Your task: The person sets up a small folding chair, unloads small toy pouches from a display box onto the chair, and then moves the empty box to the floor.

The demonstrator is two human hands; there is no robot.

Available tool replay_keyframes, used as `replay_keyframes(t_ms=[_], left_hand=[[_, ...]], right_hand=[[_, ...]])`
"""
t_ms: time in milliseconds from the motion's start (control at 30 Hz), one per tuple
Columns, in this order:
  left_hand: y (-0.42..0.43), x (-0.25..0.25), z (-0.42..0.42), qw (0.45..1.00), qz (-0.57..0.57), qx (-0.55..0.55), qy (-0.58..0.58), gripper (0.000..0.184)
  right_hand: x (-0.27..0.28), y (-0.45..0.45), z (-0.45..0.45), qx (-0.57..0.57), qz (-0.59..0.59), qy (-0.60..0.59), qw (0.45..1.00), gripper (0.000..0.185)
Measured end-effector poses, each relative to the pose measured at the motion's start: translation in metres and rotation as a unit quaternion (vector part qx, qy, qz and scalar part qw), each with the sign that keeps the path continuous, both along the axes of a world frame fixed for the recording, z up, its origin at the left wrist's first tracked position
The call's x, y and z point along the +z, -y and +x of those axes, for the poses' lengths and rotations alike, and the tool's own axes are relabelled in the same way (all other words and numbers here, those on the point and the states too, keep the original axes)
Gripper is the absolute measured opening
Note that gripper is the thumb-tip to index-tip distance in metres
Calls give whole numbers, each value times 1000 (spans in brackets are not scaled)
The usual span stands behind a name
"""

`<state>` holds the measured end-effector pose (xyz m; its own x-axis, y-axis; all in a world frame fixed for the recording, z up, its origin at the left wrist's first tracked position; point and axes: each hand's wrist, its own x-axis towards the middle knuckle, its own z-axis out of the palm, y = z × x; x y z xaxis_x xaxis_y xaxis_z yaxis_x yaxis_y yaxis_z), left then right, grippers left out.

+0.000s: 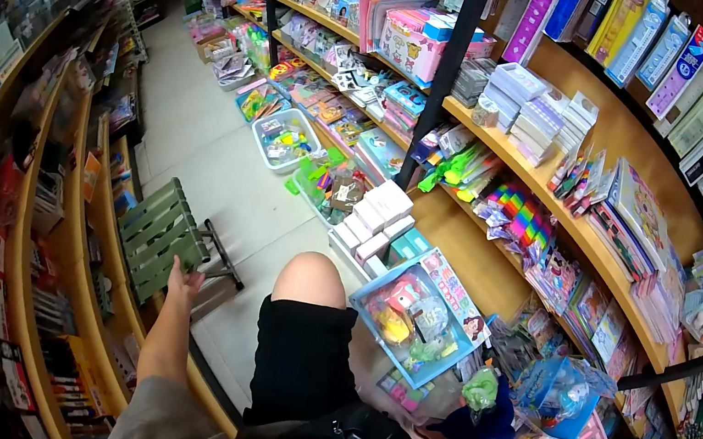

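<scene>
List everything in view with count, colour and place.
Folding stool: one, green, left
Small item: one, light green, lower right
Toy bin: one, light blue, right of centre
Open box: one, blue, lower right
Stacked boxes: several, white, beyond the toy bin
Floor: one, pale grey, centre
Tub: one, white, on the floor
Shelves: several, brown, both sides
Packaged goods: too many to count, mixed, on shelves
Shorts: one pair, black, lower centre
Left hand: one, bare, at the stool's edge
Right hand: one, dark-blue covering, holding the small item

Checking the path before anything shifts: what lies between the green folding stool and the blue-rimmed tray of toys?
In the head view, pale floor tiles, then the person's bent knee, lie between stool and tray.
</scene>
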<state>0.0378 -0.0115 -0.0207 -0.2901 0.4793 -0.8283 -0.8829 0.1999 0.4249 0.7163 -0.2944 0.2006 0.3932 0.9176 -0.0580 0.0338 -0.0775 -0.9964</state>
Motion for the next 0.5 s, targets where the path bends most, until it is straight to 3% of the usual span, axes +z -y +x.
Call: replay_keyframes(t_ms=[100,133,233,333,500], left_hand=[[-37,15,-28,992,112,30,-45,38],[-49,15,-30,992,105,35,-65,31],[-66,-3,-30,990,73,38,-110,16],[-66,-8,-23,989,59,3,-133,11],[-65,34,39,976,66,-109,-175,6]], right_hand=[[2,-24,-37,-83,-15,-162,983,38],[2,-32,-40,-102,-28,-301,948,36],[-7,-37,-40,-99,-48,-411,905,41],[-27,-27,-20,-42,-18,-390,920,39],[-5,-35,-36,-96,-31,-387,917,39]])
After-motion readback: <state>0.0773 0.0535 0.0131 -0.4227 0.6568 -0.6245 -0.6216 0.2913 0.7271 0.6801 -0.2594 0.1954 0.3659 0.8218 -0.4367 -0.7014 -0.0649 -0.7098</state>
